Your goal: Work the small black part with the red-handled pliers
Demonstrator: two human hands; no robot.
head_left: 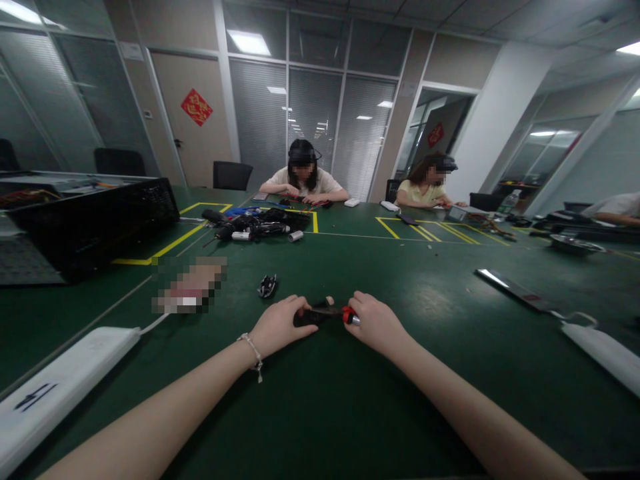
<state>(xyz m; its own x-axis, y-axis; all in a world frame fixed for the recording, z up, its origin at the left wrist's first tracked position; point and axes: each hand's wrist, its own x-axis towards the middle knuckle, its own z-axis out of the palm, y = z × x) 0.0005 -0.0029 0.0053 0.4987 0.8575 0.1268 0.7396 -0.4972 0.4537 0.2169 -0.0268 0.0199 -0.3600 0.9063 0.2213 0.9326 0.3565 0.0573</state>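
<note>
My left hand (283,323) is closed around a small black part (313,316) low over the green table. From the right, my right hand (374,317) grips a red-handled tool (349,315) with a silvery end. A thin dark length lies between the handle and the black part; whether they touch is unclear. My fingers cover much of both things. A small beige piece (329,301) shows just behind them. Farther back and left, a small black-and-silver part (267,286) lies on the table.
A black computer case (100,230) stands left. Behind my hands lies a pile of dark tools and cables (260,223). White power banks (65,400) (605,353) lie at both sides, the right one cabled to a phone (515,290). Two people (303,180) (425,190) work across the table (320,413).
</note>
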